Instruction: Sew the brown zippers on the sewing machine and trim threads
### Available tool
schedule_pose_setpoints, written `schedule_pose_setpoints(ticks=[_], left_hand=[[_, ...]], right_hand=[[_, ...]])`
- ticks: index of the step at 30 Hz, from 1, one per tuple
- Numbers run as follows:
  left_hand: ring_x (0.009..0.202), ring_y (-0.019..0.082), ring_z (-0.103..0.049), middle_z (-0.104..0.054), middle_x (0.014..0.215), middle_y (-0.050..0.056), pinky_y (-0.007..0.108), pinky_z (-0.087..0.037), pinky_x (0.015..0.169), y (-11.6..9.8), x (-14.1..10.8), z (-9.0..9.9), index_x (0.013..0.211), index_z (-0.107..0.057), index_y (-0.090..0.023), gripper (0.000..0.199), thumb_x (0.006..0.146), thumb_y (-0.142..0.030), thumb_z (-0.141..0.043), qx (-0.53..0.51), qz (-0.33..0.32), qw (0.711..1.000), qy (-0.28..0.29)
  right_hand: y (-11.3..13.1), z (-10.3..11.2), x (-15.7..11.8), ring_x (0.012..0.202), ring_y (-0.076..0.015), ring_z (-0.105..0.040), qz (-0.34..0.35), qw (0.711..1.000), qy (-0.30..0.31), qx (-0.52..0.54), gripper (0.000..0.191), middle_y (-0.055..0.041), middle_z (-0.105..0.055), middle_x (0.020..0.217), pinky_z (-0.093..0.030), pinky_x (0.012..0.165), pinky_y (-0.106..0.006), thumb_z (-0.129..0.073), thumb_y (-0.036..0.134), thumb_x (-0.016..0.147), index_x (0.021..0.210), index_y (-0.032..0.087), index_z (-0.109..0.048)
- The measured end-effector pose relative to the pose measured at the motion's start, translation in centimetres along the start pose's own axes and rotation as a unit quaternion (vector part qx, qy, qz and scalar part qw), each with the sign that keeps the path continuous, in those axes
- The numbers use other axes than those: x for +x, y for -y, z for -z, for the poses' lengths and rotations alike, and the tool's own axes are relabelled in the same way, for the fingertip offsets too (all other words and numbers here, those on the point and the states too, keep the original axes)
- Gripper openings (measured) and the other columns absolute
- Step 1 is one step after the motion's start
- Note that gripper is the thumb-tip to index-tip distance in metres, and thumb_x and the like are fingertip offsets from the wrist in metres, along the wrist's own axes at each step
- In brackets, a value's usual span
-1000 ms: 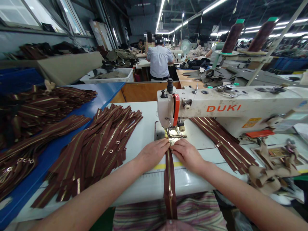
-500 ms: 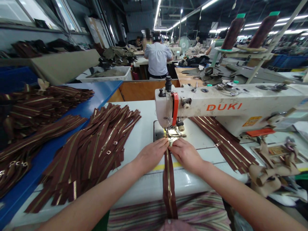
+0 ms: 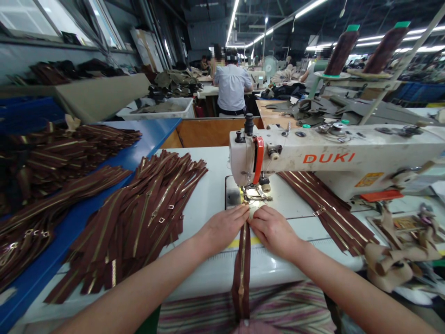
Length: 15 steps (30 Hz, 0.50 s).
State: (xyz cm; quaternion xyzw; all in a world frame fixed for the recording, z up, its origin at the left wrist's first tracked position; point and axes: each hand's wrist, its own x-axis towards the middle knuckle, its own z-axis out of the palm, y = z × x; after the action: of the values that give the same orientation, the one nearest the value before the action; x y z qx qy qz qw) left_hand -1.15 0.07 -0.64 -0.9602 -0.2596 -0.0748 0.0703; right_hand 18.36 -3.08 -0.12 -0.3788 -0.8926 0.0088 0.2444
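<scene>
A brown zipper strip (image 3: 242, 260) with gold teeth runs from the needle area of the white sewing machine (image 3: 295, 150) down over the table edge to my lap. My left hand (image 3: 224, 228) presses its fingertips on the strip's upper end from the left, just in front of the presser foot (image 3: 255, 192). From the right, my right hand (image 3: 274, 229) pinches the same end with curled fingers. The two hands nearly touch. What lies directly under the fingertips is hidden.
Many brown zippers (image 3: 139, 218) lie in a pile to the left, with more on the blue table (image 3: 153, 134). Another bunch (image 3: 327, 208) rests right of the needle. Beige strips (image 3: 385, 260) lie at far right. A person (image 3: 232, 86) sits ahead, back turned.
The view has shifted slightly, so the scene sits a little further right. Both hands stay at the strip's upper end, and its lower part has swung slightly left.
</scene>
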Motion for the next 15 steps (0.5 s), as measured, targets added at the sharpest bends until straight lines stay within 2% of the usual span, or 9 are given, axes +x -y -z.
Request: schedule_pose_setpoints(ticks=[8, 15], left_hand=[[0.127, 0.022, -0.048, -0.054, 0.133, 0.019, 0.034, -0.039, 0.107, 0.14, 0.16, -0.25, 0.121, -0.053, -0.003, 0.035, 0.09, -0.004, -0.036, 0.019, 0.018, 1.0, -0.004], [0.127, 0.022, -0.048, -0.055, 0.133, 0.016, 0.034, -0.04, 0.106, 0.51, 0.8, -0.28, 0.123, -0.052, -0.005, 0.035, 0.092, -0.008, -0.037, 0.032, 0.037, 0.999, 0.017]], right_hand=[[-0.2, 0.15, 0.58, 0.078, -0.0201, -0.049, -0.007, 1.0, -0.001, -0.006, 0.023, -0.0073, -0.061, 0.078, -0.042, 0.072, -0.032, -0.047, 0.018, 0.094, 0.086, 0.015, -0.068], [-0.74, -0.07, 1.01, 0.081, -0.0207, -0.051, -0.021, 0.999, 0.015, -0.027, 0.02, -0.0068, -0.062, 0.079, -0.042, 0.075, -0.032, -0.05, 0.017, 0.092, 0.085, 0.015, -0.068]])
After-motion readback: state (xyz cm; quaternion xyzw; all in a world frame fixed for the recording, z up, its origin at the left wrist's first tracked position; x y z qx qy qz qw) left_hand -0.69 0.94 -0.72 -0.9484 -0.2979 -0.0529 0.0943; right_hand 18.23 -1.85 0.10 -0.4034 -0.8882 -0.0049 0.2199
